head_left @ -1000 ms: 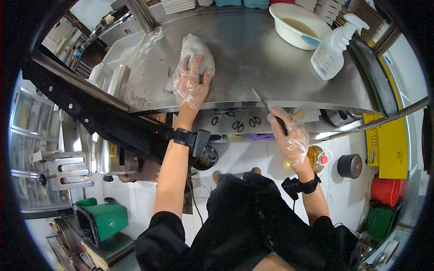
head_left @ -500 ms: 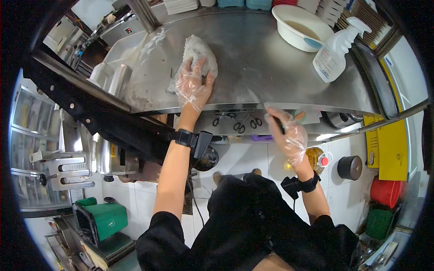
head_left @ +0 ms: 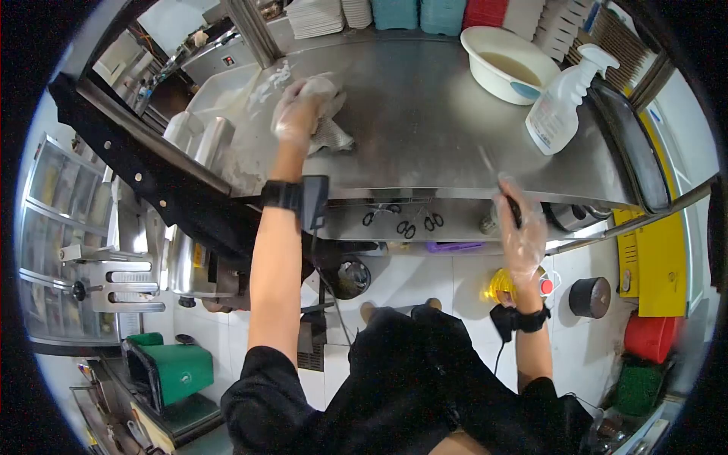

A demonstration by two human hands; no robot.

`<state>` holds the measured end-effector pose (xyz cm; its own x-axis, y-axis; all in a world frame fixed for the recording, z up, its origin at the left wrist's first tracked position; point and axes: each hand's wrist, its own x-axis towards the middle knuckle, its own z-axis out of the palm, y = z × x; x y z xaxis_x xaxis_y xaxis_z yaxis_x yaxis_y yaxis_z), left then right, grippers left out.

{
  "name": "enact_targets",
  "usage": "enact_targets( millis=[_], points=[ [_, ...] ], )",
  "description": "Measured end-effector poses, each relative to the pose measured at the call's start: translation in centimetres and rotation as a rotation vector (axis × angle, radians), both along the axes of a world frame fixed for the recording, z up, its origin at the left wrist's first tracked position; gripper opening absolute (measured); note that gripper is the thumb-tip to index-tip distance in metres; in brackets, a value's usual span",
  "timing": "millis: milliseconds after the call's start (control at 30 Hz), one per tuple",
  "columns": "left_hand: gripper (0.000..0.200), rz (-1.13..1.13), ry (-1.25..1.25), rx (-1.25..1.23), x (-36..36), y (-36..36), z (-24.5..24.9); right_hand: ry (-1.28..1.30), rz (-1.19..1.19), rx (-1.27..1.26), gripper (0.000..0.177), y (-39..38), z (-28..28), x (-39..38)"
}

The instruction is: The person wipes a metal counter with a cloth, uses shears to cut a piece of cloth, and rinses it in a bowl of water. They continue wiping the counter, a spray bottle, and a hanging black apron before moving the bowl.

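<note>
My left hand (head_left: 298, 114), in a clear plastic glove, is closed on a crumpled whitish cloth (head_left: 331, 135) on the steel worktop. The cloth hangs out on the right of the hand, and the fingertips are partly blurred. In my gloved right hand (head_left: 525, 235), at the front edge of the worktop, is a knife (head_left: 487, 161). Its black handle lies in the fingers, and its blurred blade points up and left over the metal.
A white basin (head_left: 497, 68) with cloudy liquid and a spray bottle (head_left: 557, 114) stand at the right. Stacked boxes (head_left: 396, 14) line the back. Several scissors (head_left: 407, 227) lie on the shelf below. White smears (head_left: 277, 76) mark the left side of the worktop.
My left hand has swept left across the worktop and gathered the cloth under it. My right hand, with the knife, has shifted to the right. The view has tilted slightly.
</note>
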<state>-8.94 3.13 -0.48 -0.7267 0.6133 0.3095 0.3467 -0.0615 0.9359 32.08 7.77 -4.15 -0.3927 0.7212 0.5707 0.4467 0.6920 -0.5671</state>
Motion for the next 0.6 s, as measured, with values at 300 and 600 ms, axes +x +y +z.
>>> enact_targets(
  millis=[300, 600],
  points=[
    [0.035, -0.191, -0.812, 0.427, 1.0, -2.2, -0.6, -0.595, -0.061, 0.205, 0.056, 8.6, 1.0, -3.6],
    [0.029, -0.056, 0.500, -0.400, -2.6, -0.7, -1.7, -0.474, -0.006, 0.298, 0.064, 7.2, 3.3, -1.9]
  ],
)
